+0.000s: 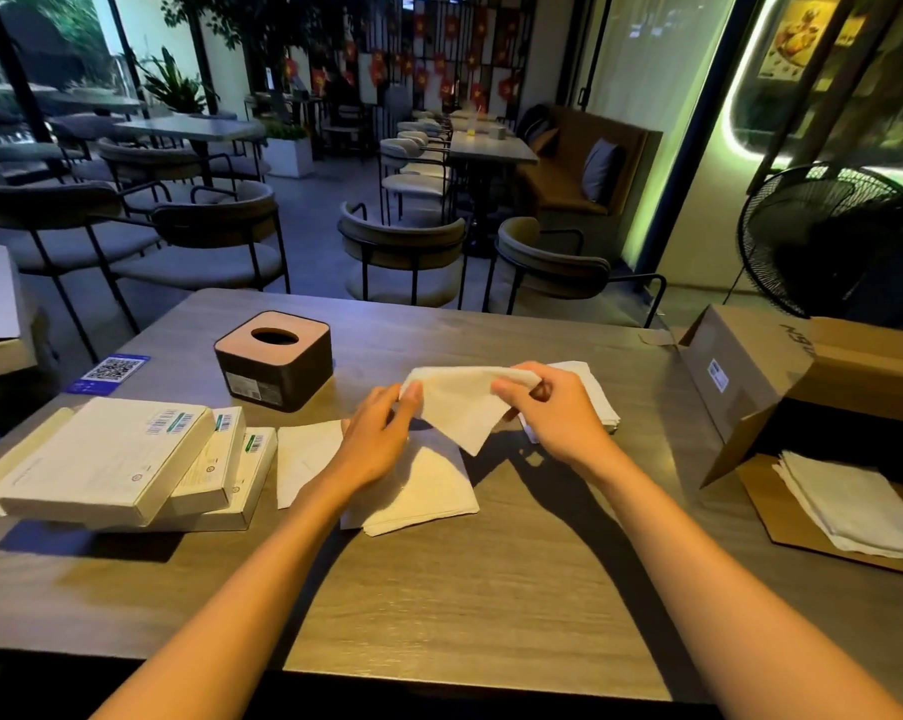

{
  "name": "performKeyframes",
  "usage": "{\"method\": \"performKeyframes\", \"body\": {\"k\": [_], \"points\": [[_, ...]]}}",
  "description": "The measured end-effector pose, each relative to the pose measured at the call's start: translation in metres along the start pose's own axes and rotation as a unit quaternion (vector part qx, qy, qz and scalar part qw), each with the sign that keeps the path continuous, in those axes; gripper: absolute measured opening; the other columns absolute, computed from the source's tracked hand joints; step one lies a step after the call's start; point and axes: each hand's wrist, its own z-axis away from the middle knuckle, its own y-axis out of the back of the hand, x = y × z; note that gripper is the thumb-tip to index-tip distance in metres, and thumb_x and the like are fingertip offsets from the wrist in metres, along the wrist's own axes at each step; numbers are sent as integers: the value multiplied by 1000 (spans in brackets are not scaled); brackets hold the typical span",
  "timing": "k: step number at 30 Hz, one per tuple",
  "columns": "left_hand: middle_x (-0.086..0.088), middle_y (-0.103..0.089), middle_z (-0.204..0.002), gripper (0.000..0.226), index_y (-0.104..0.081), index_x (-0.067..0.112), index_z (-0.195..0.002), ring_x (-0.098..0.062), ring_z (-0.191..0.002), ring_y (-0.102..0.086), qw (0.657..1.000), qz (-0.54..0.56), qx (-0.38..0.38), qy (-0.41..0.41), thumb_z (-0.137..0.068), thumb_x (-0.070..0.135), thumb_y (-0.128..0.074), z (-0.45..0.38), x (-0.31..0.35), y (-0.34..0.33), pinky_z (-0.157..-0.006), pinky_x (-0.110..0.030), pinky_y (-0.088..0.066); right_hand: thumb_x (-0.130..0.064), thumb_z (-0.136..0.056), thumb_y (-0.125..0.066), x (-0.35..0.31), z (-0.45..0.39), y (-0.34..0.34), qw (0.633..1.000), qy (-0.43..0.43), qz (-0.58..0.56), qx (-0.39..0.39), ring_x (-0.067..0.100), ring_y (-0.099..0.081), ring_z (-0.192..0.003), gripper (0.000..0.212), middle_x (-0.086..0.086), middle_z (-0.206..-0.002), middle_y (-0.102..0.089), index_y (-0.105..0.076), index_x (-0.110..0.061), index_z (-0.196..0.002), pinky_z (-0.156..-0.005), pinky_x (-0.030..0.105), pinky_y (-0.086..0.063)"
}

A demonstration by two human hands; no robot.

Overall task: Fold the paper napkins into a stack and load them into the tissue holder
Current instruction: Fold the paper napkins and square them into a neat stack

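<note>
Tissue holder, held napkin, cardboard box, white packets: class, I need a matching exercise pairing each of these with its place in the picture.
Things:
1. tissue holder
2. held napkin
3. cardboard box
4. white packets

Places:
A. stacked at the table's left
B. open on its side at the right
C. pinched between left hand and right hand
D. standing on the table beyond the hands, left of centre

Pairs: 1-D, 2-C, 3-B, 4-A

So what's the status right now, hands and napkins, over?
Both hands, left and right, pinch one napkin in the air, mid-fold. Folded pile underneath on the table. Tissue holder beyond, lid on, nothing blocking.
</note>
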Motion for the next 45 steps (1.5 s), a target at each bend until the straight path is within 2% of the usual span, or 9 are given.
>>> {"method": "performKeyframes", "body": {"k": [3, 10, 15, 20, 25, 29, 32, 41, 45], "points": [[4, -68, -107, 54, -64, 25, -107, -17, -108, -62, 994, 109, -2, -10, -89, 72, -44, -3, 13, -9, -98, -40, -48, -24, -100, -65, -1, -1, 4, 996, -14, -78, 42, 1, -71, -83, 19, 3, -100, -74, -69, -10, -112, -65, 12, -53], [-2, -73, -96, 20, -68, 14, -109, -14, -89, -73, 975, 219, 1, 31, -95, 28, -65, -17, 43, -17, -67, -19, -57, -35, -94, -72, 10, 4, 9, 993, -52, -109, 8, 20, -76, -91, 27, 6, -106, -75, -56, -16, -105, -76, 36, -60], [-1, -71, -87, 21, -67, 13, -111, -3, -75, -69, 984, 180, -2, 6, -94, 25, -66, -23, 44, -24, -66, -16, -55, -50, -93, -67, 7, 1, 21, 975, -119, -176, 58, 6, -59, -105, 39, -10, -114, -63, -63, -20, -116, -84, 27, -51], [-4, -70, -89, 19, -67, 13, -109, -9, -77, -66, 987, 160, -21, 13, -95, 24, -66, -33, 52, -46, -62, -15, -52, -22, -96, -70, 18, -13, 46, 983, -61, -112, 129, 9, -63, -103, 14, -4, -108, -70, -70, -14, -108, -78, 19, -48], [-6, -70, -89, 17, -68, 9, -107, -7, -69, -66, 983, 176, -38, 32, -95, 21, -66, -56, 67, -75, -59, -14, -52, -19, -96, -70, 39, -37, 69, 985, -15, -48, 164, 7, -62, -102, 7, -8, -107, -69, -72, -24, -101, -82, 17, -47], [-9, -73, -93, 19, -62, 18, -108, -27, -84, -72, 982, 172, -45, 66, -91, 20, -71, -72, 71, -100, -69, -34, -62, -14, -96, -70, 62, -55, 81, 984, -17, -15, 175, 7, -61, -102, 15, -9, -109, -67, -71, -21, -108, -81, 19, -48], [-8, -74, -88, 30, -56, 24, -113, -26, -86, -71, 987, 140, -28, 79, -89, 24, -73, -79, 64, -116, -81, -46, -59, -14, -96, -70, 80, -62, 82, 985, -40, 9, 167, 6, -58, -101, 16, -15, -106, -62, -69, -23, -109, -80, 21, -48], [3, -67, -64, 53, -43, 26, -131, 2, -55, -62, 993, 106, -10, 58, -89, 16, -73, -82, 46, -130, -61, -24, -48, -17, -95, -71, 109, -70, 70, 984, -66, 60, 156, 10, -58, -105, 17, -10, -110, -64, -70, -22, -111, -84, 24, -49], [1, -71, -71, 57, -41, 27, -135, 1, -66, -67, 995, 86, -8, 51, -89, 18, -73, -84, 42, -133, -67, -25, -53, -19, -95, -71, 113, -75, 65, 982, -62, 84, 158, 15, -59, -108, 16, -9, -110, -65, -69, -29, -107, -90, 33, -53]]}}
